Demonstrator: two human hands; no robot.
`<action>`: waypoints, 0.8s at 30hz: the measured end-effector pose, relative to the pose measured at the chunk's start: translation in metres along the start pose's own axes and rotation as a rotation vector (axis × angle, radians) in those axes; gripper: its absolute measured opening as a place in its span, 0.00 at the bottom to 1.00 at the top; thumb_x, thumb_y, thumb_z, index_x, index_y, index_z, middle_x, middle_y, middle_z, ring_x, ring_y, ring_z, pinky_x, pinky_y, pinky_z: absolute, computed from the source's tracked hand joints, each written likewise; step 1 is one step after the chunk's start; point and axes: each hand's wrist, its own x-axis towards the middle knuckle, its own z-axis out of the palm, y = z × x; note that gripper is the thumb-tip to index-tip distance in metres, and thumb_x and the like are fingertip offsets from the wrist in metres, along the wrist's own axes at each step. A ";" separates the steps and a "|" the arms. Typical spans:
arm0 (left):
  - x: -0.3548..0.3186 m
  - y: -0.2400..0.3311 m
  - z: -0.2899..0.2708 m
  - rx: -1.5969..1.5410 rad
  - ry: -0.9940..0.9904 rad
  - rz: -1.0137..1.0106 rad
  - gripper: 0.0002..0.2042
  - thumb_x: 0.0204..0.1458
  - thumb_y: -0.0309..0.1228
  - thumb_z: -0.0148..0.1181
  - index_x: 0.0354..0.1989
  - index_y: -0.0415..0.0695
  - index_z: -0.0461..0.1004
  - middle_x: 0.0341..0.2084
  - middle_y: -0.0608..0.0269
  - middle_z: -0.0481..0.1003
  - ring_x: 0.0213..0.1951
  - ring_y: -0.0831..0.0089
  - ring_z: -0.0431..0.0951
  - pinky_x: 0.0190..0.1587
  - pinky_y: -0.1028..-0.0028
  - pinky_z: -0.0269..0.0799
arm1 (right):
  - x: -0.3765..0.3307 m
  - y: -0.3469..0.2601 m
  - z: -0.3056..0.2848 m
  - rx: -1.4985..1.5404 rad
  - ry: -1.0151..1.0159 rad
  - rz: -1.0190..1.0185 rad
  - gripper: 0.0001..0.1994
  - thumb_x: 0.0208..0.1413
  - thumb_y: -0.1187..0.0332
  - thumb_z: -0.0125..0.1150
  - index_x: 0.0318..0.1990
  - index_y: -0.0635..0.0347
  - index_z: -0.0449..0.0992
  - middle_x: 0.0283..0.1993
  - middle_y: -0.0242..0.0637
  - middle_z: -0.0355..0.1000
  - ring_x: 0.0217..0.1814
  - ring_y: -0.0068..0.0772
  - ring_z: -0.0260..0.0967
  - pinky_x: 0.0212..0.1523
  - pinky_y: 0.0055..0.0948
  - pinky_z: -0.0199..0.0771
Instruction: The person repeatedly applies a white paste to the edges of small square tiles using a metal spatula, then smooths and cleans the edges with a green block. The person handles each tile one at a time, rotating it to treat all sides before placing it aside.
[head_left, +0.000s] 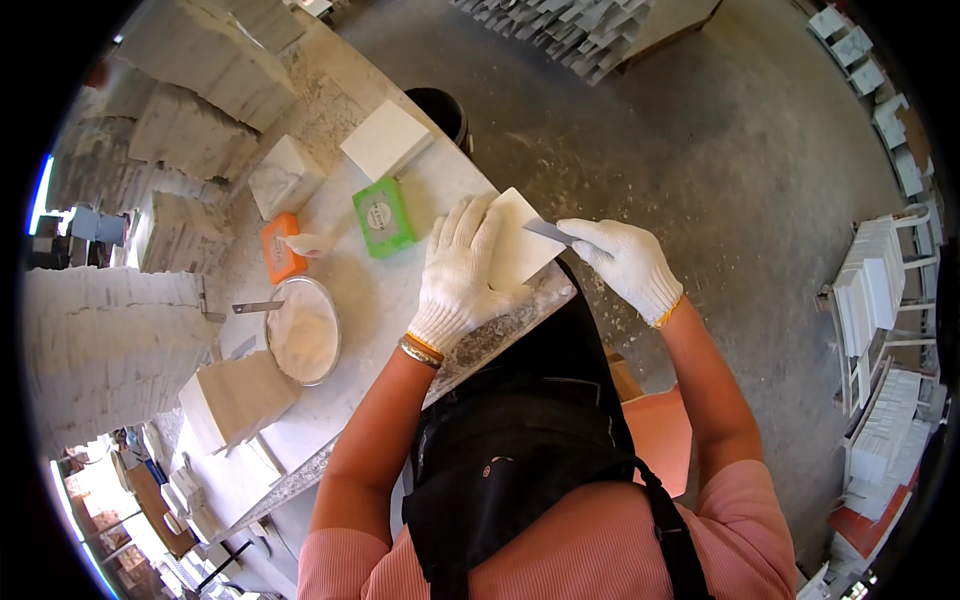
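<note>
A square white tile [516,238] lies at the table's right edge. My left hand [458,268], in a white knit glove, rests flat on it with the fingers stretched out and the thumb apart. In my gloved right hand [628,264] is a putty knife [548,231], its handle hidden by the fingers. The flat metal blade meets the tile's right side, pointing left. Left of my left hand sits a green box [383,217], with an orange box [282,240] farther left. A round bowl [334,345] of pale powder or paste has a metal-bladed tool [258,307] across its rim.
White tile stacks stand on the table [340,225]: one [387,141] beyond the green box, another [240,398] near the bowl. Large stone slabs [110,345] line the left. A black bucket [440,108] is beside the table's far edge. Racks of white pieces [868,275] stand far right.
</note>
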 end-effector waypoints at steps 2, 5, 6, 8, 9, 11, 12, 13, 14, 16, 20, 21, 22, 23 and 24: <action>-0.001 -0.002 0.002 0.007 -0.017 -0.018 0.45 0.31 0.45 0.72 0.62 0.39 0.66 0.65 0.50 0.64 0.67 0.46 0.61 0.67 0.50 0.57 | -0.004 -0.001 0.001 -0.038 0.003 -0.013 0.14 0.58 0.68 0.63 0.52 0.43 0.81 0.31 0.38 0.76 0.33 0.41 0.75 0.34 0.36 0.75; 0.000 -0.001 0.000 -0.010 -0.032 -0.016 0.44 0.31 0.45 0.72 0.62 0.38 0.66 0.65 0.50 0.64 0.67 0.46 0.62 0.67 0.51 0.57 | -0.006 -0.002 0.002 -0.028 0.005 0.007 0.16 0.57 0.69 0.63 0.53 0.43 0.80 0.30 0.38 0.76 0.32 0.41 0.75 0.33 0.36 0.75; 0.001 -0.002 0.001 -0.014 -0.032 -0.014 0.44 0.31 0.45 0.72 0.62 0.38 0.66 0.65 0.50 0.64 0.66 0.46 0.62 0.67 0.51 0.58 | -0.007 -0.002 0.003 -0.034 0.010 0.014 0.16 0.57 0.69 0.63 0.53 0.43 0.80 0.30 0.38 0.76 0.32 0.42 0.75 0.33 0.36 0.75; 0.001 -0.002 0.001 -0.015 -0.031 -0.015 0.44 0.31 0.45 0.72 0.61 0.38 0.66 0.65 0.50 0.64 0.66 0.47 0.62 0.67 0.51 0.58 | -0.007 -0.003 0.006 -0.011 0.029 0.008 0.17 0.57 0.70 0.63 0.54 0.44 0.80 0.31 0.39 0.76 0.32 0.43 0.75 0.33 0.36 0.75; 0.001 -0.002 0.002 -0.013 -0.027 -0.014 0.44 0.31 0.45 0.72 0.61 0.38 0.66 0.65 0.50 0.64 0.66 0.47 0.62 0.67 0.51 0.58 | -0.008 -0.003 0.008 0.016 0.045 -0.001 0.17 0.57 0.70 0.63 0.54 0.44 0.80 0.31 0.39 0.76 0.32 0.43 0.75 0.33 0.37 0.75; 0.000 -0.003 0.004 -0.006 -0.017 -0.008 0.44 0.32 0.45 0.72 0.61 0.38 0.67 0.65 0.49 0.64 0.66 0.47 0.63 0.67 0.51 0.58 | -0.009 -0.010 0.013 0.058 0.015 -0.013 0.17 0.57 0.71 0.63 0.55 0.46 0.80 0.34 0.40 0.77 0.34 0.44 0.76 0.36 0.36 0.76; 0.000 -0.003 0.005 0.000 -0.014 -0.007 0.44 0.31 0.45 0.72 0.61 0.38 0.67 0.65 0.49 0.64 0.66 0.47 0.63 0.67 0.51 0.59 | -0.011 -0.017 0.019 0.073 -0.031 -0.014 0.17 0.58 0.72 0.63 0.55 0.48 0.80 0.36 0.40 0.78 0.36 0.44 0.77 0.38 0.35 0.77; -0.001 -0.004 0.005 0.008 -0.012 -0.007 0.44 0.31 0.44 0.72 0.61 0.38 0.66 0.65 0.49 0.64 0.65 0.47 0.63 0.67 0.51 0.59 | -0.012 -0.026 0.025 0.091 -0.078 -0.015 0.17 0.58 0.73 0.63 0.55 0.50 0.80 0.38 0.41 0.79 0.38 0.43 0.78 0.40 0.34 0.78; -0.001 -0.005 0.004 0.016 -0.010 -0.006 0.44 0.31 0.44 0.72 0.61 0.38 0.66 0.65 0.49 0.64 0.65 0.47 0.63 0.67 0.51 0.59 | -0.013 -0.034 0.030 0.088 -0.077 -0.023 0.16 0.58 0.73 0.62 0.55 0.50 0.80 0.38 0.41 0.79 0.38 0.44 0.78 0.40 0.34 0.79; 0.002 -0.002 -0.001 -0.046 -0.032 -0.011 0.44 0.31 0.44 0.72 0.61 0.38 0.66 0.65 0.49 0.64 0.66 0.46 0.63 0.67 0.51 0.59 | -0.014 -0.041 0.032 0.104 -0.061 -0.010 0.16 0.58 0.74 0.62 0.54 0.51 0.80 0.38 0.42 0.80 0.38 0.43 0.79 0.41 0.33 0.79; 0.002 -0.002 -0.001 -0.031 -0.012 0.002 0.44 0.31 0.43 0.73 0.62 0.38 0.66 0.65 0.49 0.65 0.65 0.46 0.64 0.67 0.51 0.59 | -0.013 -0.013 0.008 0.281 0.028 0.225 0.14 0.58 0.71 0.62 0.51 0.48 0.82 0.38 0.39 0.80 0.37 0.40 0.78 0.39 0.33 0.78; 0.002 -0.002 0.000 -0.037 -0.008 0.004 0.44 0.31 0.43 0.73 0.62 0.38 0.66 0.65 0.49 0.65 0.65 0.46 0.64 0.67 0.51 0.59 | -0.010 -0.008 0.001 0.259 0.066 0.198 0.14 0.58 0.72 0.62 0.51 0.49 0.82 0.38 0.39 0.80 0.37 0.40 0.78 0.39 0.32 0.77; 0.001 -0.003 -0.001 -0.040 -0.003 0.008 0.44 0.31 0.43 0.73 0.62 0.38 0.66 0.64 0.49 0.65 0.65 0.47 0.64 0.66 0.51 0.59 | -0.006 -0.006 -0.004 0.237 0.038 0.205 0.13 0.58 0.72 0.62 0.50 0.50 0.82 0.38 0.39 0.80 0.37 0.40 0.78 0.39 0.33 0.77; 0.001 -0.003 -0.002 -0.043 0.002 0.011 0.44 0.32 0.43 0.73 0.62 0.39 0.66 0.64 0.49 0.65 0.65 0.47 0.64 0.66 0.51 0.59 | -0.003 -0.005 -0.008 0.214 0.009 0.212 0.13 0.58 0.72 0.62 0.50 0.51 0.82 0.38 0.39 0.80 0.38 0.41 0.78 0.39 0.33 0.77; 0.001 -0.004 -0.001 -0.046 0.001 0.012 0.44 0.32 0.43 0.73 0.62 0.39 0.66 0.64 0.49 0.65 0.65 0.47 0.64 0.66 0.51 0.59 | -0.001 -0.005 -0.006 0.200 0.015 0.179 0.13 0.58 0.72 0.62 0.50 0.51 0.82 0.38 0.39 0.80 0.38 0.41 0.78 0.39 0.33 0.77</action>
